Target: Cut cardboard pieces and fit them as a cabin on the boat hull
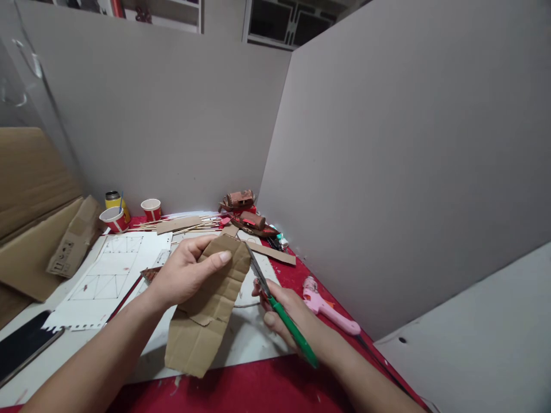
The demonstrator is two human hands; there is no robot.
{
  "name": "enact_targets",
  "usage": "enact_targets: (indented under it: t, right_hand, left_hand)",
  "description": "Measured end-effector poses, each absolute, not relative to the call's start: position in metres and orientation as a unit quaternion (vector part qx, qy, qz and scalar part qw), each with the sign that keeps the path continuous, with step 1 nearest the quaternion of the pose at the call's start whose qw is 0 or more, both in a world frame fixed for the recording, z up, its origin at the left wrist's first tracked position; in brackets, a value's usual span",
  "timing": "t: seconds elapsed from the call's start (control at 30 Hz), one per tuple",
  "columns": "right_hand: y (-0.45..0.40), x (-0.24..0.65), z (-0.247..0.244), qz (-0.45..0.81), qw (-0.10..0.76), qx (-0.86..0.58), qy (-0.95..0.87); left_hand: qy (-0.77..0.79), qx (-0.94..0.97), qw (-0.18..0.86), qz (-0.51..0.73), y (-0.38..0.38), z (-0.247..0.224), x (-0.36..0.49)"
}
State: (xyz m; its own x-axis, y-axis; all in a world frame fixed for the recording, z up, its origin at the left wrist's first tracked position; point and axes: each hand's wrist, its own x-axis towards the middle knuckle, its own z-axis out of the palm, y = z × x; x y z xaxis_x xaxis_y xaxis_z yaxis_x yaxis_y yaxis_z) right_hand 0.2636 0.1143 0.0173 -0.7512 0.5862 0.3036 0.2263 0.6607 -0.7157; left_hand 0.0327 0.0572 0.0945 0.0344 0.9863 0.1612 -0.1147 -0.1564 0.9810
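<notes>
My left hand (193,268) grips a creased piece of brown cardboard (215,292), thumb on its upper face and the fingers behind. The piece is held tilted above the table, its lower end hanging toward me. In my right hand (288,310) is a pair of scissors (279,315) with a green handle. Its dark blades point up and left and meet the cardboard's upper right edge. Whether the blades are closed on the cardboard I cannot tell. Part of my right hand's fingers is hidden behind the handle.
A pink glue gun (329,310) lies right of my right hand. Drawn paper sheets (107,275) and a dark phone-like slab (21,344) lie left. Behind are paper cups (150,209), thin sticks (142,226), small brown model boats (253,223) and a cardboard strip (273,252). Cardboard boxes (34,229) stand left.
</notes>
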Motion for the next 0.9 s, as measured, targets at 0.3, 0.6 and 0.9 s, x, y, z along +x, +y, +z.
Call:
enact_targets:
  t: [0.3, 0.6, 0.9]
  right_hand:
    - [0.114, 0.266, 0.007, 0.345, 0.258, -0.264, -0.863]
    - [0.115, 0.268, 0.002, 0.379, 0.279, -0.260, -0.843]
    - [0.112, 0.267, 0.000, 0.402, 0.304, -0.248, -0.828]
  left_hand:
    - [0.394, 0.518, 0.525, 0.549, 0.061, 0.092, 0.034]
    - [0.376, 0.501, 0.549, 0.554, 0.063, 0.087, 0.033]
    - [0.391, 0.496, 0.561, 0.535, 0.063, 0.089, 0.032]
